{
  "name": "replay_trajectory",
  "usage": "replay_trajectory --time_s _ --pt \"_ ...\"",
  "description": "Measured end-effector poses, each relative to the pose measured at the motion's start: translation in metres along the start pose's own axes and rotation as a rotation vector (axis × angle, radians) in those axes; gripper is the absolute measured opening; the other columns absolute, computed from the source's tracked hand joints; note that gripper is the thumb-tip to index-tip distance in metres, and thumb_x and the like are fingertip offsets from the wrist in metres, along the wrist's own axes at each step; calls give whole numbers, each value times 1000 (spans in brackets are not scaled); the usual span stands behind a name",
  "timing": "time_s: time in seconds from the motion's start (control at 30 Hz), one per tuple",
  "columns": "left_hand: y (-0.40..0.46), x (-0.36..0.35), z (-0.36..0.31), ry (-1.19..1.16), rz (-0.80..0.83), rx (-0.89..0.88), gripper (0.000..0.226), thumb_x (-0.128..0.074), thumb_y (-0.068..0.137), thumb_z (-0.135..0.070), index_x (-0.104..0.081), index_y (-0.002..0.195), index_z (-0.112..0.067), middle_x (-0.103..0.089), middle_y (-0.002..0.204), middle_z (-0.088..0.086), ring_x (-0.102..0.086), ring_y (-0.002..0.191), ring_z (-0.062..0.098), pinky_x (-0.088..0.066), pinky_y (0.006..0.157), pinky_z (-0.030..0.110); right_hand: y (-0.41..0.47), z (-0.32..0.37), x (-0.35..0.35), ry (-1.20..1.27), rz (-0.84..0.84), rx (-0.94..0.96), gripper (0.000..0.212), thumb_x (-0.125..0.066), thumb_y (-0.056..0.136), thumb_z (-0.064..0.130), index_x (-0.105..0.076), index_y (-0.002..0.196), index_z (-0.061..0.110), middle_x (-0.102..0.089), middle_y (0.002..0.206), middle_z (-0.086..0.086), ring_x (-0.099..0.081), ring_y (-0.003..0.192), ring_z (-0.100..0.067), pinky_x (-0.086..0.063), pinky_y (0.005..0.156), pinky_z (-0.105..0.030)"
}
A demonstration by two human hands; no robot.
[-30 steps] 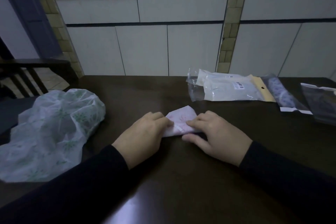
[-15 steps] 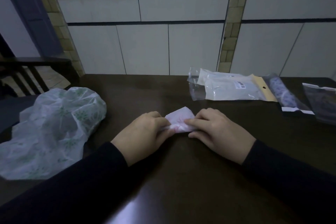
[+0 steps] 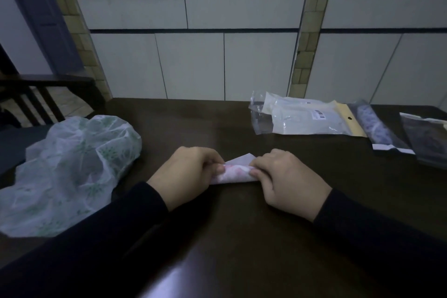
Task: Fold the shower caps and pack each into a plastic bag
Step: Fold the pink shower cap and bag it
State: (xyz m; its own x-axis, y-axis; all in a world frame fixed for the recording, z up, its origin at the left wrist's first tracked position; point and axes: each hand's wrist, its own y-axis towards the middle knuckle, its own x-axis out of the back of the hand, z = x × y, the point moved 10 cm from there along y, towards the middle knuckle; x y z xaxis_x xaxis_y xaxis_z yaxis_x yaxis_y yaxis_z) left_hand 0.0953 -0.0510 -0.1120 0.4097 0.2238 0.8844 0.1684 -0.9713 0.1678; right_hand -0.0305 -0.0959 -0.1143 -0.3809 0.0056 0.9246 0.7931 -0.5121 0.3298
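A: Dark brown wood, a glossy tabletop (image 3: pixel 217 237), fills the lower view. What is on it?

B: Near the middle sits a small pink-patterned shower cap (image 3: pixel 235 173), folded down into a narrow roll that lies crosswise, with one pale corner sticking up behind it.

A: Who holds it?

B: A person in black sleeves. The left hand (image 3: pixel 187 174) grips the roll's left end, fingers curled over it and thumb tip pressed on top. The right hand (image 3: pixel 287 180) grips the right end the same way, fingers bent tight around the plastic. Both hands rest on the wood.

A: Anything else nearby?

B: By the left edge lies a crumpled, unfolded shower cap with green print (image 3: pixel 65 172), puffed up and partly hanging past the edge. Toward the far right corner lies a clear plastic bag with pale contents, a barcode label and a yellow hang tab (image 3: pixel 307 117). Just beside it, further right, is a packed bag holding something dark (image 3: pixel 381 129), and another dark packet (image 3: pixel 428 139) sits at the right edge, cut off by the frame.

A: And behind the table?

B: White cabinet doors (image 3: pixel 191 65) framed by tan tiles.
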Motion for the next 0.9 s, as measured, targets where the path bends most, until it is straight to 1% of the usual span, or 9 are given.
replay_trajectory --time_s 0.07,0.13,0.27,0.37,0.47,0.53,0.67,0.77,0.9 --pt "-1 -1 -2 -56 9 15 10 -60 91 -30 -59 89 -39 -67 86 -11 -60 80 1 -44 72 17 -1 -4 1 37 -21 -53 22 -44 97 28 -64 104 20 -62 92 4 -51 89 -10 -32 80 -18" --pt "-2 -3 -6 -28 14 -11 11 -59 92 -29 -54 89 -39 -64 88 -10 -61 85 6 -47 76 22 -3 -8 5 97 -55 -105 17 -48 96 30 -61 104 24 -57 86 8 -51 87 -10 -38 80 -21" --pt "-3 1 -19 152 -72 -132 12 -60 91 -28 -61 98 -38 -41 106 -17 -43 102 6 -38 88 24 -4 -8 9 90 -110 -86 15 -54 93 32 -58 107 27 -49 90 11 -46 90 -7 -41 83 -23" --pt "-3 -6 -24 195 -45 -181 23 -58 92 -17 -65 108 -32 -50 103 -14 -50 101 9 -42 85 24 0 -11 14 83 -165 -68 14 -60 90 31 -65 100 22 -52 100 8 -45 94 -6 -42 83 -22" --pt "-5 -7 -26 176 -59 -190 26 -52 91 -16 -66 111 -27 -57 104 -10 -53 99 9 -44 86 25 3 -13 9 25 -113 -65 21 -55 93 33 -70 101 22 -58 100 10 -46 95 -8 -40 86 -26" --pt "-7 -6 -27 162 -77 -200 26 -51 90 -24 -67 110 -26 -59 102 -10 -54 96 7 -45 86 25 3 -14 8 23 -79 -62 26 -53 94 38 -71 106 23 -59 101 10 -47 95 -9 -40 88 -27" --pt "-4 -7 -24 178 -66 -195 34 -65 82 -48 -68 110 -28 -58 97 -12 -54 91 6 -46 81 25 2 -18 2 39 10 -70 43 -59 84 55 -64 118 29 -57 108 13 -44 98 -4 -31 82 -16" --pt "-1 -10 -25 208 -58 -189 30 -62 88 -43 -68 112 -27 -56 97 -11 -53 94 8 -39 78 19 4 -17 1 8 16 -55 37 -55 89 49 -64 118 28 -61 115 12 -46 102 -7 -34 87 -19" --pt "-2 -11 -26 160 -80 -192 26 -54 94 -39 -70 109 -24 -49 95 -10 -51 93 9 -41 81 20 7 -17 -2 0 40 -52 29 -46 97 41 -68 110 27 -66 105 9 -46 94 -11 -39 88 -26"
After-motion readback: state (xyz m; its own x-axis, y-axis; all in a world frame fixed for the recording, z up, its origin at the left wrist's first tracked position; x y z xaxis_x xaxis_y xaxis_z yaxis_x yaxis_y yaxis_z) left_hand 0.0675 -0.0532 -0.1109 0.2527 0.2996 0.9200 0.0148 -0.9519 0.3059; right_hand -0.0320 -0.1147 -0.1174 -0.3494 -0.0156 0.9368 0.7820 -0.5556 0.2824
